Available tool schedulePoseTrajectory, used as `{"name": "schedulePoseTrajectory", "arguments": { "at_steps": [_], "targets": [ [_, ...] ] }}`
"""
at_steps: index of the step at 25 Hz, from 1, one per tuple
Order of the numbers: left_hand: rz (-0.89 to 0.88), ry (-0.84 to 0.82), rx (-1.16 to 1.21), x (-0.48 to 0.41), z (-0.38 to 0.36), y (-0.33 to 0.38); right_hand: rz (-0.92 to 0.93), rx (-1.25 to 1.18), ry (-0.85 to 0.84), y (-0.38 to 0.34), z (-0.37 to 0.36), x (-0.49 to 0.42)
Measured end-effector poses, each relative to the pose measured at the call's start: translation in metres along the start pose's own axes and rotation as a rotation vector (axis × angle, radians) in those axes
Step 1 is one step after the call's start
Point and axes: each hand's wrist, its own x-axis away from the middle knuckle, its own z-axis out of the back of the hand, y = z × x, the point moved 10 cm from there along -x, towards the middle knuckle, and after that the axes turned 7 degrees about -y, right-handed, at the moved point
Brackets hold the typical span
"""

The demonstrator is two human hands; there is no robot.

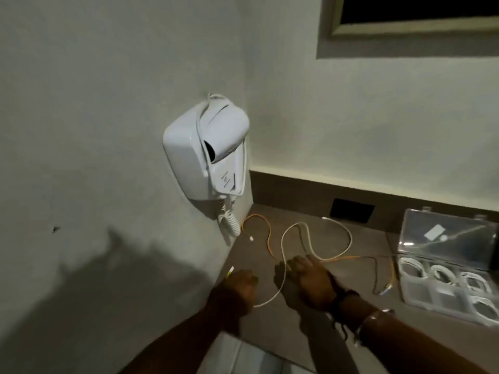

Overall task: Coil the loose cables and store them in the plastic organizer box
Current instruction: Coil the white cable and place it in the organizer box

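Note:
A white cable (348, 236) lies in loose curves on the brown counter (272, 317). My left hand (239, 286) is closed around one end of it, the plug tip sticking out above the fist. My right hand (310, 279) rests palm down on the counter, its fingers on or at the white cable where it crosses an orange cable (267, 233). The orange cable runs right toward a dark cable (376, 273). The clear plastic organizer box (405, 292) stands open at the right, with coiled white cables in several compartments.
A white wall-mounted hair dryer (208, 152) with a curly cord hangs on the left wall just above the counter's corner. A dark socket plate (352, 210) sits in the back splash. The box lid (445, 233) leans up behind the box.

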Motion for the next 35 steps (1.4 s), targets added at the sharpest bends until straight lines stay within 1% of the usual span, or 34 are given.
{"name": "schedulePoseTrajectory", "arguments": {
  "at_steps": [1, 2, 3, 4, 5, 8, 9, 10, 12, 14, 16, 17, 18, 20, 21, 22, 23, 25, 27, 29, 31, 32, 33, 34, 35],
  "targets": [
    [0.075, -0.061, -0.039, 0.004, -0.02, -0.021, 0.039, -0.002, 0.016, -0.019, -0.022, -0.012],
    [0.138, -0.097, 0.024, 0.006, -0.034, -0.038, 0.06, -0.009, -0.014, -0.033, -0.037, -0.026],
    [0.203, -0.128, 0.061, 0.012, -0.05, -0.055, 0.089, -0.022, -0.055, -0.052, -0.06, -0.037],
    [0.215, -0.117, 0.048, 0.018, -0.052, -0.06, 0.085, -0.022, -0.146, -0.065, -0.074, -0.045],
    [0.176, -0.097, -0.008, 0.016, -0.055, -0.061, 0.096, -0.001, -0.149, -0.068, -0.084, -0.056],
    [0.056, -0.126, -0.081, 0.013, -0.064, -0.053, 0.092, 0.093, -0.364, -0.069, -0.12, -0.068],
    [0.031, -0.154, -0.111, 0.014, -0.067, -0.052, 0.11, 0.142, -0.461, -0.072, -0.131, -0.068],
    [0.011, -0.205, -0.164, 0.014, -0.074, -0.048, 0.127, 0.187, -0.503, -0.075, -0.134, -0.07],
    [0.048, -0.271, -0.285, 0.015, -0.075, -0.043, 0.187, 0.239, -0.55, -0.077, -0.136, -0.075],
    [0.029, -0.25, -0.362, 0.014, -0.072, -0.031, 0.28, 0.231, -0.641, -0.08, -0.147, -0.071],
    [-0.03, -0.246, -0.32, 0.01, -0.077, -0.018, 0.265, 0.137, -0.608, -0.075, -0.146, -0.067],
    [-0.014, -0.26, -0.204, 0.007, -0.08, -0.017, 0.227, 0.057, -0.582, -0.068, -0.144, -0.065],
    [0.059, -0.268, -0.028, 0.003, -0.076, -0.021, 0.151, -0.051, -0.572, -0.058, -0.139, -0.061],
    [0.215, -0.308, 0.461, 0.0, -0.066, -0.024, -0.037, -0.369, -0.548, -0.033, -0.127, -0.054],
    [0.253, -0.352, 0.729, 0.0, -0.063, -0.02, -0.108, -0.543, -0.529, -0.024, -0.118, -0.051],
    [0.277, -0.383, 0.965, -0.001, -0.056, -0.014, -0.166, -0.697, -0.496, -0.014, -0.109, -0.048],
    [0.281, -0.409, 1.169, -0.002, -0.048, -0.005, -0.202, -0.794, -0.443, -0.002, -0.098, -0.046],
    [0.259, -0.493, 1.519, -0.004, -0.027, 0.016, -0.271, -0.894, -0.333, 0.028, -0.074, -0.041],
    [0.166, -0.57, 1.772, -0.004, -0.002, 0.044, -0.33, -0.941, -0.213, 0.055, -0.044, -0.034],
    [0.028, -0.644, 1.986, -0.004, 0.026, 0.071, -0.368, -0.99, -0.073, 0.079, -0.011, -0.023],
    [-0.13, -0.693, 2.126, -0.003, 0.056, 0.093, -0.432, -1.003, 0.029, 0.099, 0.016, -0.005],
    [-0.179, -0.679, 2.162, -0.004, 0.069, 0.102, -0.434, -0.961, 0.037, 0.102, 0.027, 0.005],
    [-0.178, -0.627, 2.188, -0.008, 0.08, 0.106, -0.411, -0.861, 0.002, 0.098, 0.034, 0.012],
    [-0.138, -0.525, 2.211, -0.015, 0.09, 0.107, -0.372, -0.725, -0.066, 0.088, 0.037, 0.019],
    [-0.076, -0.378, 2.24, -0.025, 0.097, 0.104, -0.341, -0.592, -0.156, 0.073, 0.034, 0.025]
  ]
}}
